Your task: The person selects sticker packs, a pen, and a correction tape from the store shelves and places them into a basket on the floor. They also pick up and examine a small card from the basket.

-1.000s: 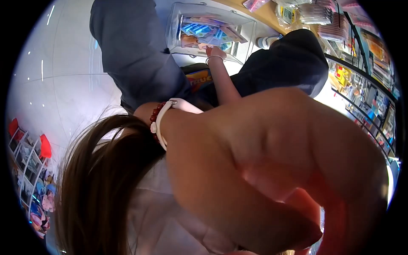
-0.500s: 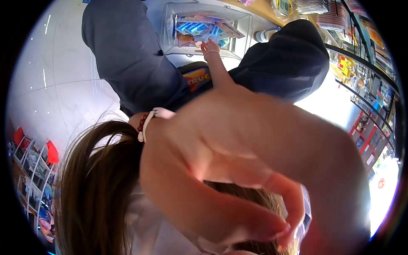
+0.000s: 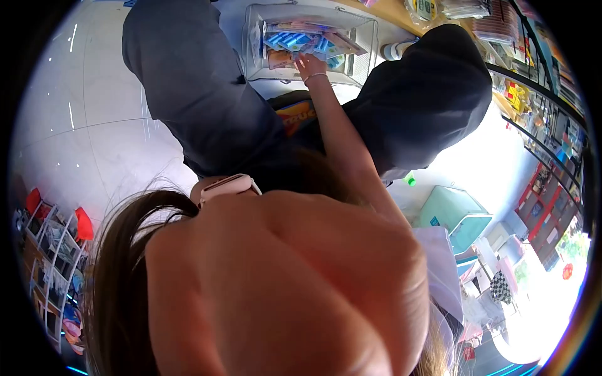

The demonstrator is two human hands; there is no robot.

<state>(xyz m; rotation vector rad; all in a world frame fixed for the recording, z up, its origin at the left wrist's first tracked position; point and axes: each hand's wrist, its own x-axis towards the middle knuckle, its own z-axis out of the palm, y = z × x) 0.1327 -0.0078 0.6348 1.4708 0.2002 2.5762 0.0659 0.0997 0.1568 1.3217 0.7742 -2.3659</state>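
My right hand (image 3: 310, 66), with a thin bracelet on its wrist, reaches into the near side of a clear plastic basket (image 3: 255, 47). Its fingers are extended and apart, with the tips at the blue packets (image 3: 291, 42) and no packet visibly gripped. Several flat pinkish packets (image 3: 281, 59) lie around the blue ones. Very close to the camera, the back of my left hand (image 3: 288, 276) fills the lower middle beside long hair (image 3: 135, 269). It wears a pale watch (image 3: 229, 186), and its fingers are out of sight.
My knees in dark trousers (image 3: 188, 81) flank the basket. A wooden shelf (image 3: 401, 17) with packaged goods runs along the upper right. On the right stands a light green bin (image 3: 453, 216); a white rack (image 3: 56, 244) is at the lower left. Pale tiled floor (image 3: 88, 125) spreads leftward.
My left hand has turned and moved left and down, its curled fingers passing out of view and uncovering the green bin. My right hand remains at the basket, slightly shifted within the view.
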